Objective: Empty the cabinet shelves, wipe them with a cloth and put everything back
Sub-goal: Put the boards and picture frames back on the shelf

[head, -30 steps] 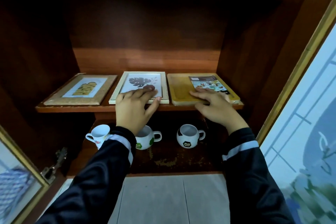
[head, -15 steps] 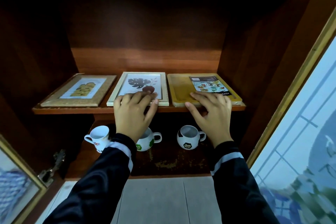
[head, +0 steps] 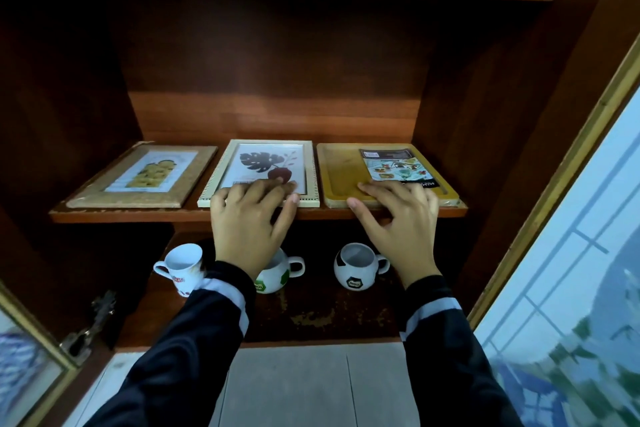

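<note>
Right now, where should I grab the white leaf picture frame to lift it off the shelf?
Probably by its near short edge, coming from the front. The white leaf picture frame lies flat on the middle shelf with that edge by the front lip. The cork frame and yellow board lie close on either side, leaving little finger room. The left hand rests there.

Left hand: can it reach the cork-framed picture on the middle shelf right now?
Probably yes. The cork-framed picture lies flat beside the white frame that the left hand rests on, with nothing standing between them.
</note>
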A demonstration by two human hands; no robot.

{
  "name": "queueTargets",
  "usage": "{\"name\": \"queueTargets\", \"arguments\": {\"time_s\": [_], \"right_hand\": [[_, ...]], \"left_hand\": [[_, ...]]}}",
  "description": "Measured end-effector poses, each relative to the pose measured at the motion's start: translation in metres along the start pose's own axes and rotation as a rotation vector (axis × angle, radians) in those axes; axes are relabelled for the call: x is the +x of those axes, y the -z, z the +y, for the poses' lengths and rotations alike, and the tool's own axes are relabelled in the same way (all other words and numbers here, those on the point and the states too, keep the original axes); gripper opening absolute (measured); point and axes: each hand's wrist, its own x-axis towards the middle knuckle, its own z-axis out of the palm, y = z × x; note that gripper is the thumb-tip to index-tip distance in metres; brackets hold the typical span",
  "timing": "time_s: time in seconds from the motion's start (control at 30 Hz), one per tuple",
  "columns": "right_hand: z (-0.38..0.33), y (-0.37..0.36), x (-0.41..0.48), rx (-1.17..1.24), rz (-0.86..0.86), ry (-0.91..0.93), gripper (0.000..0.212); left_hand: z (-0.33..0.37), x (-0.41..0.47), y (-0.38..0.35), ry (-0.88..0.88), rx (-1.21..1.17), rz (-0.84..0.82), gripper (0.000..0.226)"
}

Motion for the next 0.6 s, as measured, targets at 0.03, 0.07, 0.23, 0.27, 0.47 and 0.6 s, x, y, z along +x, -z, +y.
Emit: {"name": "queueTargets", "arguments": {"time_s": [0.03, 0.07, 0.23, 0.27, 0.47, 0.6], "right_hand": [[-0.0008, -0.0005, 0.0000, -0.002, -0.003, -0.003, 0.042], [-0.0012, -0.0008, 0.0000, -0.003, -0.005, -0.005, 0.042], [-0.0013, -0.0004, -0.0001, 0.009, -0.014, -0.006, 0.041], [-0.0013, -0.0005, -0.0001, 0.014, -0.015, -0.006, 0.041], [-0.0042, -0.0005, -0.0005, 0.031, -0.010, 0.001, 0.039], [-0.0061, -0.0012, -0.0010, 0.033, -0.012, -0.001, 0.039]], "left_hand": [[-0.0001, 0.0000, 0.0006, 0.001, -0.001, -0.001, 0.031], [-0.0005, 0.0001, 0.0011, 0.004, -0.003, 0.000, 0.031], [-0.0046, -0.0009, 0.0026, 0.006, -0.003, 0.005, 0.029], [-0.0051, -0.0013, 0.0024, 0.007, -0.001, 0.006, 0.029], [-0.0043, -0.0022, 0.0013, 0.022, -0.009, 0.011, 0.030], [-0.0042, -0.0018, 0.0013, 0.028, -0.027, 0.015, 0.030]]}}
